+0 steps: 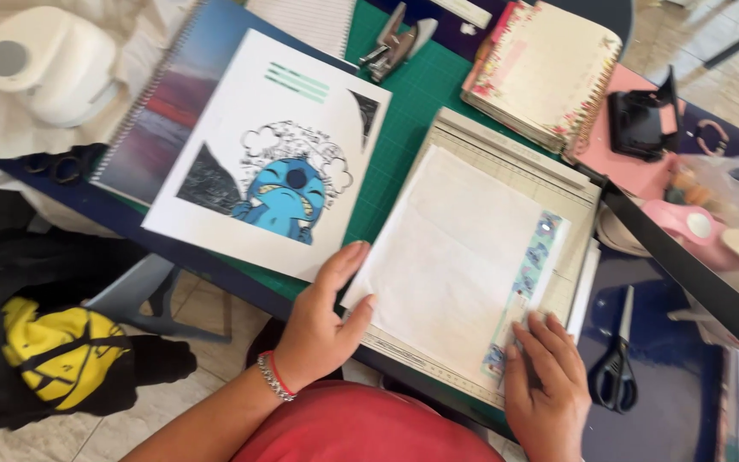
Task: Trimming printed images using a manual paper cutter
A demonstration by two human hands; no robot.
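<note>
Your left hand [322, 321] lies flat and open on the white sheet's [451, 257] near-left corner; your right hand [545, 381], fingers spread, presses its lower right edge by the patterned blue strip [528, 282]. The sheet lies on the paper trimmer [506, 162]. Keep both palms flat and the edge square to the ruled guide. The paper looks thin, matte and slightly creased.

Pretty cramped desk [404, 94]: the cutter's black arm [686, 265] fences off 3 o'clock of the paper sheet [451, 248], scissors [616, 368] sit at 4, notebook stack [545, 73] at 1. Only open lane is the green mat [391, 171] strip at 11.
</note>
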